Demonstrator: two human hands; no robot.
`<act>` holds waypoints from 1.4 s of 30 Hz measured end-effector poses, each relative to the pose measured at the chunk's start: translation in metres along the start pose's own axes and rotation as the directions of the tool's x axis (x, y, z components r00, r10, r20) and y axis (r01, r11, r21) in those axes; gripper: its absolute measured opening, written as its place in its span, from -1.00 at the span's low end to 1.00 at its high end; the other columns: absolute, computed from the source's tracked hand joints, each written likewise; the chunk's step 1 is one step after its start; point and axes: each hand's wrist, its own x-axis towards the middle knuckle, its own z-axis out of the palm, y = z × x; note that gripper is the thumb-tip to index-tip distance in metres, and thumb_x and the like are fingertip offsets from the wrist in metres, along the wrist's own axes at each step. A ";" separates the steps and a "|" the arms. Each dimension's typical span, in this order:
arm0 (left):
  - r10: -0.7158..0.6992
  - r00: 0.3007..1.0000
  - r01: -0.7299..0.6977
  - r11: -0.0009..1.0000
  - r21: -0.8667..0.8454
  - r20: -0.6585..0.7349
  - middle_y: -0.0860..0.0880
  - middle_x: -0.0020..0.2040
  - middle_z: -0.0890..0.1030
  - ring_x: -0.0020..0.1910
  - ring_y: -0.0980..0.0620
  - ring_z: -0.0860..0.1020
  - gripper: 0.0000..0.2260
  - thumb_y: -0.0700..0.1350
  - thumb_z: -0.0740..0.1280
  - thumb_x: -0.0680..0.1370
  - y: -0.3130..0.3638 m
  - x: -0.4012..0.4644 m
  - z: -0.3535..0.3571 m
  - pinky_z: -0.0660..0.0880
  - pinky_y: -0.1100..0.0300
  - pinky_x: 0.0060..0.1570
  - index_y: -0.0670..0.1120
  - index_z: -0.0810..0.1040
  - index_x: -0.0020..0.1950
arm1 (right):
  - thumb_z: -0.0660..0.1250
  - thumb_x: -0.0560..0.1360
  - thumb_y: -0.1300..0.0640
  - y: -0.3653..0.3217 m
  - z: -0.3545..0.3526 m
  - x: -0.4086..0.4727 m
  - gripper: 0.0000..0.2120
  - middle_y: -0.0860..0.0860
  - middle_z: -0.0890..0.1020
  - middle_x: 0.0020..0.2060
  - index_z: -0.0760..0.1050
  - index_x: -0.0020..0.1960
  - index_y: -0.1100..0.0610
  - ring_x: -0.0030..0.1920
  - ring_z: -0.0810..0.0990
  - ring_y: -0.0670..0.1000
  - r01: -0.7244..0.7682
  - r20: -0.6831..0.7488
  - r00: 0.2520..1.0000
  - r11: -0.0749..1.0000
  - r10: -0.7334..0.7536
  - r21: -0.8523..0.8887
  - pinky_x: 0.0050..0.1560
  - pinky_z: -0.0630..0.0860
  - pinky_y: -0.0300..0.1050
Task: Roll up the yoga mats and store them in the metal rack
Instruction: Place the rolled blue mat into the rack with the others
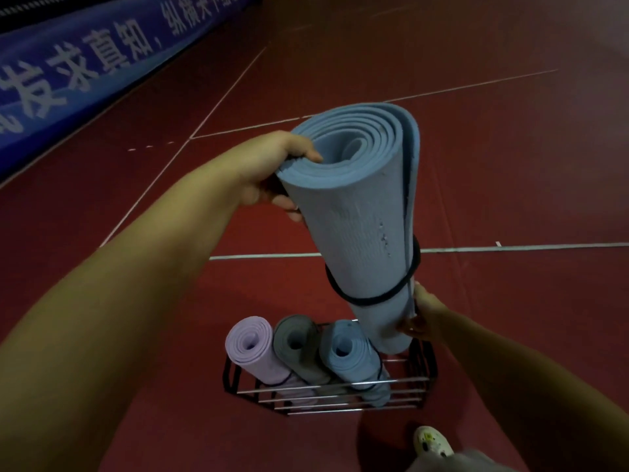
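I hold a rolled blue yoga mat [357,212] upright and tilted, a black strap looped round its lower part. My left hand [272,168] grips its top rim, thumb over the edge. My right hand [423,316] holds its lower end from the right side. The mat's bottom end hangs at the right end of the metal rack [340,393]. In the rack stand a rolled lilac mat [253,349], a grey mat [299,345] and a smaller blue mat [350,356], side by side.
The rack stands on a dark red sports floor [510,165] with white lines. A blue banner [85,63] with white characters runs along the far left. My light shoe [432,441] is just in front of the rack at the lower right.
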 end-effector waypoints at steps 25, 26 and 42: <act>0.020 0.971 -0.046 0.994 0.104 0.240 -0.37 -0.02 0.62 -0.03 -0.40 0.59 -0.57 -0.04 0.47 0.12 -0.028 0.032 0.022 0.52 -0.28 0.01 -0.14 0.65 -0.04 | 0.00 0.54 -0.35 0.035 -0.016 -0.015 -0.40 0.18 0.63 -0.13 0.45 -0.01 0.18 -0.11 0.63 0.15 -0.125 0.083 0.988 0.991 0.128 -0.043 -0.18 0.51 0.00; 0.022 0.973 -0.047 0.994 0.103 0.229 -0.38 -0.04 0.62 -0.09 -0.37 0.60 -0.59 -0.07 0.47 0.15 -0.027 0.031 0.021 0.55 -0.21 -0.05 -0.16 0.64 -0.04 | 0.01 0.55 -0.33 0.032 -0.016 -0.015 -0.41 0.17 0.63 -0.12 0.45 0.04 0.19 -0.11 0.63 0.14 -0.133 0.089 0.987 0.990 0.138 -0.056 -0.19 0.49 -0.02; 0.052 0.920 -0.145 0.966 0.213 0.390 -0.32 0.01 0.63 0.01 -0.36 0.60 -0.50 -0.02 0.48 0.12 -0.009 0.039 0.035 0.45 -0.35 0.07 -0.16 0.63 0.02 | 0.12 0.56 -0.14 0.029 -0.034 -0.016 -0.56 0.11 0.65 -0.38 0.51 -0.09 0.24 -0.37 0.66 0.08 -0.199 0.091 0.969 0.945 0.229 -0.260 -0.24 0.56 -0.06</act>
